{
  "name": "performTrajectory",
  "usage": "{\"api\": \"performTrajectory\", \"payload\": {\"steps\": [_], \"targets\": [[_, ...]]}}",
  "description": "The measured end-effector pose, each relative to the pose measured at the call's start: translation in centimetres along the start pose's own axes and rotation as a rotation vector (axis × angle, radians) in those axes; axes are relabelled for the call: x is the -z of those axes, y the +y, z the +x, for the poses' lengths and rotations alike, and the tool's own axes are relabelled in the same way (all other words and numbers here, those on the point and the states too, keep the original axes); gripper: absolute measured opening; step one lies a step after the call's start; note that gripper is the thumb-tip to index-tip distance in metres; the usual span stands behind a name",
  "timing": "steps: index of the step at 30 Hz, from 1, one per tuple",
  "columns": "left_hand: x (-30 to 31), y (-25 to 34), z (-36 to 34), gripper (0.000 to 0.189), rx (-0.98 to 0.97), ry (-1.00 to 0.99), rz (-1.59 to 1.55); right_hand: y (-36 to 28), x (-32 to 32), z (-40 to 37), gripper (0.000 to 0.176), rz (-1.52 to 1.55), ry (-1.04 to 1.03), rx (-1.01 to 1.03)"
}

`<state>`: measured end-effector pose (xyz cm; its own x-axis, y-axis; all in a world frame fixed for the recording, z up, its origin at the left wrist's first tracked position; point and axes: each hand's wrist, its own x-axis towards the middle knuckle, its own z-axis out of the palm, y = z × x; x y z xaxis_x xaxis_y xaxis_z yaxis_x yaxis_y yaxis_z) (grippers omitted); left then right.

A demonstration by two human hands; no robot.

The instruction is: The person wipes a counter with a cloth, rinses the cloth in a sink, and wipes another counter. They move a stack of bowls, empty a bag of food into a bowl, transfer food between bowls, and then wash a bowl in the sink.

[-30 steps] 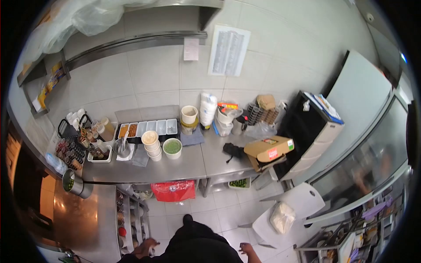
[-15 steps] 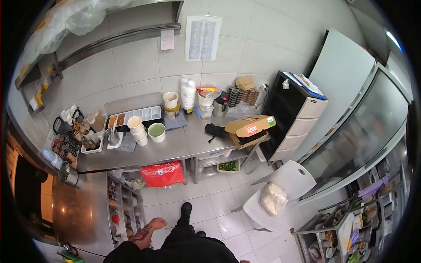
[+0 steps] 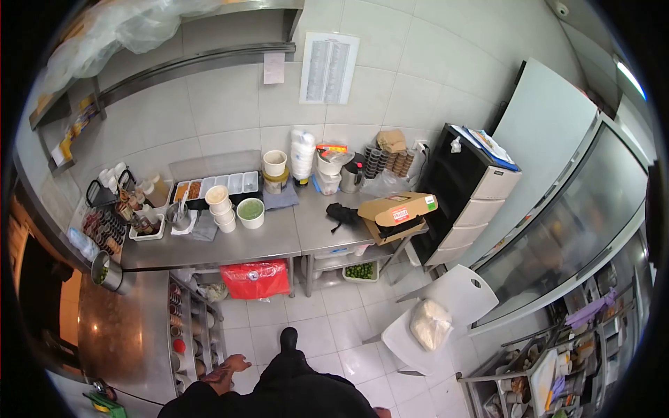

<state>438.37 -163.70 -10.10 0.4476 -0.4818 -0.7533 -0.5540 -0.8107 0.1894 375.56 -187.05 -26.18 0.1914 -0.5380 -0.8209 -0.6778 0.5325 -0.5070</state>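
Observation:
My left hand (image 3: pixel 235 364) hangs low beside my body, over the floor near the open shelf rack, with its fingers loosely apart and nothing in them. Only a small part of my right hand (image 3: pixel 382 412) shows at the bottom edge; its fingers are hidden. Neither hand touches anything on the counter. Ahead stands a steel counter (image 3: pixel 268 240) with a tub of green food (image 3: pixel 250 211), stacked white tubs (image 3: pixel 221 209) and a row of small food pans (image 3: pixel 226 184).
A cardboard box (image 3: pixel 390 209) lies at the counter's right end. A red bag (image 3: pixel 255 280) and a crate of green limes (image 3: pixel 361 272) are below. A white chair (image 3: pixel 453 296) bearing a filled bag (image 3: pixel 431 324) stands at right, near a drawer unit (image 3: pixel 463 221) and a glass-door fridge (image 3: pixel 557 216).
My left hand has swung slightly left and down, and its fingers show more. The view has shifted a little; the things on the counter stay in place.

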Motion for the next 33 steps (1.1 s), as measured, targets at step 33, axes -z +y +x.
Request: {"api": "performTrajectory", "payload": {"steps": [33], "targets": [[11.7, 0.0, 21.8, 0.055, -0.427, -0.038, 0.263, -8.5, -10.6, -7.7, 0.016, 0.223, 0.258, 0.146]]}}
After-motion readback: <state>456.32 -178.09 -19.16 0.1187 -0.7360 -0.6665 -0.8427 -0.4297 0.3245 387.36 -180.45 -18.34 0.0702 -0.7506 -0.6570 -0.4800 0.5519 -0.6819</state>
